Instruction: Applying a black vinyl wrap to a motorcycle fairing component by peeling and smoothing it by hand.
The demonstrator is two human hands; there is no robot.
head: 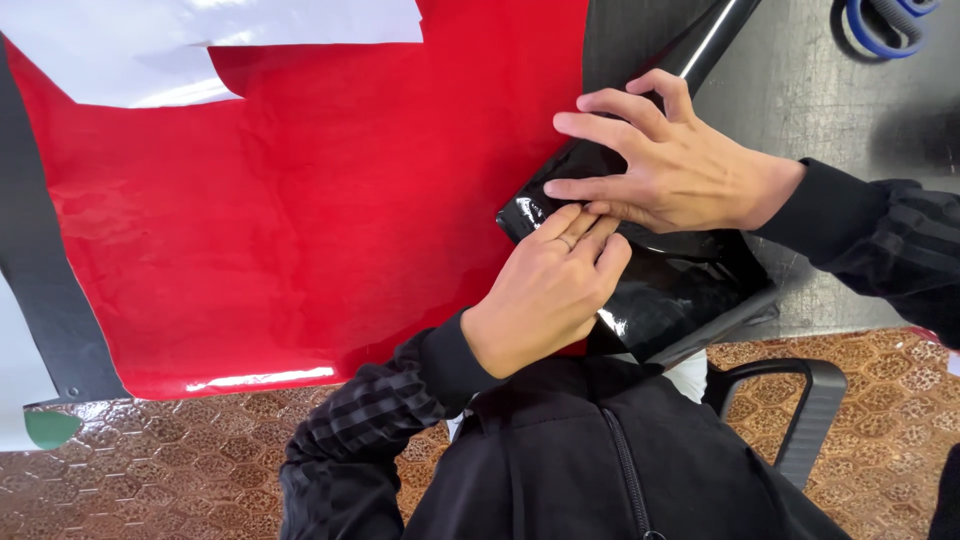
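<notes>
Head view: glossy black film roll (640,270), long axis running diagonally away from the body, lay under both hands; right hand (670,165) spread flat on it, left hand (545,295) fingers pressed together at its near-left edge, beside red glossy sheet (300,200).

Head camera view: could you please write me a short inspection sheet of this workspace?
Surface: dark table, largely covered by a glossy red sheet.
Job's things: glossy black film, partly rolled, lying at the red sheet's right edge.
Clutter: white sheet at top left; blue ring-shaped object at top right.
Grippers: left hand and right hand both press on the black film, fingertips meeting.
Cables: nothing seen.
Surroundings: patterned floor; black chair armrest.
</notes>
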